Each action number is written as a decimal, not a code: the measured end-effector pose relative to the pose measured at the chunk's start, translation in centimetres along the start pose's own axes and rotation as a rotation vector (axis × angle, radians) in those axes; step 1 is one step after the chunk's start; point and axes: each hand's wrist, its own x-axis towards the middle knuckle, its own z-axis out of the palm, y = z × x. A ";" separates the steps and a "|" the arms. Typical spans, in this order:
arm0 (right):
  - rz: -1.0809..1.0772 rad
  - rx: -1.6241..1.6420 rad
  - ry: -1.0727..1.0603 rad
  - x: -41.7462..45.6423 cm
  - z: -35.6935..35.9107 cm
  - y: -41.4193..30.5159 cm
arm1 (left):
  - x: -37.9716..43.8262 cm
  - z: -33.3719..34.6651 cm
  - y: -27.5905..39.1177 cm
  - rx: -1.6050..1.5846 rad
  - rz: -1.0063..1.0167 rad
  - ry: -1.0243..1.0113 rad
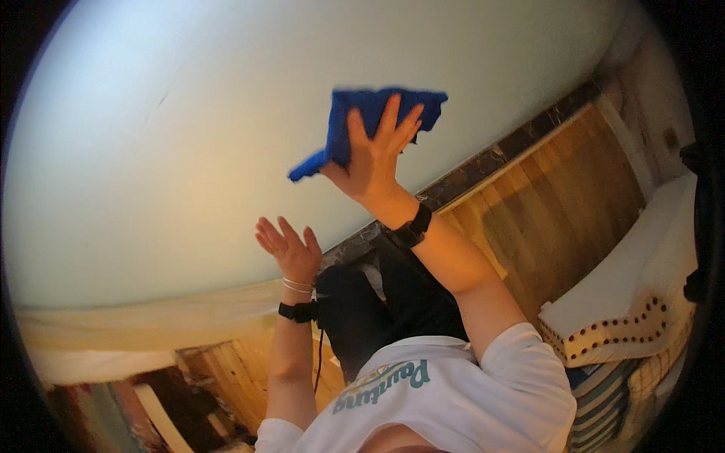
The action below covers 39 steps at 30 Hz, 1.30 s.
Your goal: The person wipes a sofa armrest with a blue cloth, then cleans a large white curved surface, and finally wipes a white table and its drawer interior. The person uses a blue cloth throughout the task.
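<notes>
My right hand (374,153) is spread over a blue cloth (345,124), its fingers apart on top and the thumb at the cloth's lower edge. The cloth lies against a pale, smooth wall (198,141), and one corner sticks out to the lower left. Lower and to the left, my left hand (291,249) is raised near the wall with nothing in it. Its fingers are apart; whether it touches the wall I cannot tell. Each wrist wears a black band.
A dark marbled skirting (498,153) runs along the wall's foot above a wooden floor (555,204). At right stands a white padded piece of furniture (617,283) with dark studs, near striped fabric (600,402). A cream curtain-like cloth (153,323) hangs at left.
</notes>
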 end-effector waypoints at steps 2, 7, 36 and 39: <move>-0.148 -0.071 -0.063 -4.6 3.1 1.8 | -0.1 0.2 0.8 -0.146 -0.056 -0.001; -0.356 -0.272 -0.518 -11.7 5.3 5.7 | -1.7 0.6 1.2 -0.270 -0.159 -0.042; -0.891 -0.599 -1.379 -22.3 6.7 14.6 | -20.3 7.4 -2.5 -0.613 -0.426 -0.286; -0.527 -0.660 -1.419 -25.9 6.2 14.9 | -24.6 9.2 -0.9 -0.538 -0.491 -0.433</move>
